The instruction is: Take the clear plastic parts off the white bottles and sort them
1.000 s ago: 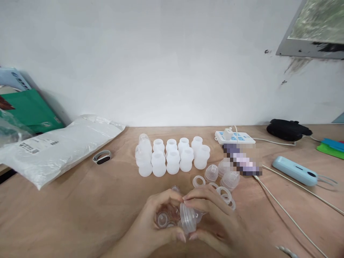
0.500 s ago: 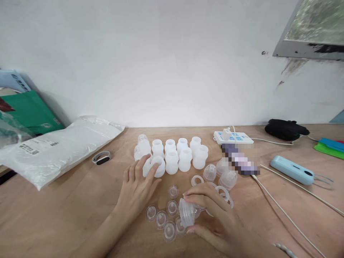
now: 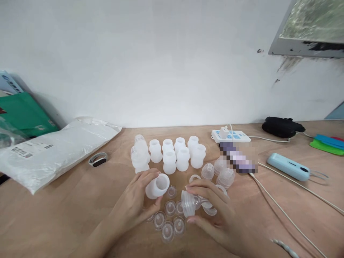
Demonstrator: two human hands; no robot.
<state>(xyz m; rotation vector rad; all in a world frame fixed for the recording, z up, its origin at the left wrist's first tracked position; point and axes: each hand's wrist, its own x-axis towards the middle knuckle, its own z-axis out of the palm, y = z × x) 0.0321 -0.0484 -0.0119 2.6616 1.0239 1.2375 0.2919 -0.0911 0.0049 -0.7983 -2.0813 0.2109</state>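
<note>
My left hand [image 3: 142, 197] is closed around a white baby bottle body [image 3: 157, 186], its open mouth tilted toward the right. In my right hand [image 3: 215, 211] is a clear screw collar with a nipple [image 3: 189, 204], held on its side with the threaded end facing left. A small gap lies between the two parts. Below them, several clear nipples [image 3: 168, 231] rest on the table. Behind stand several white bottle bodies [image 3: 170, 163] in two rows, with capped bottles [image 3: 139, 154] at the left end. Clear domed caps [image 3: 208, 172] and ring collars [image 3: 210, 210] sit near my right hand, which partly hides the rings.
On the left lie a white plastic parcel [image 3: 61, 143], a green packet [image 3: 27, 111] and a wristband [image 3: 98, 160]. To the right are a power strip [image 3: 236, 136], a blurred phone [image 3: 238, 157], cables, a light blue device [image 3: 288, 166] and a black case [image 3: 282, 127].
My left hand has lifted a white bottle body out of the front row and brought it nearer, tilted. My right hand keeps the collar with nipple in nearly the same place.
</note>
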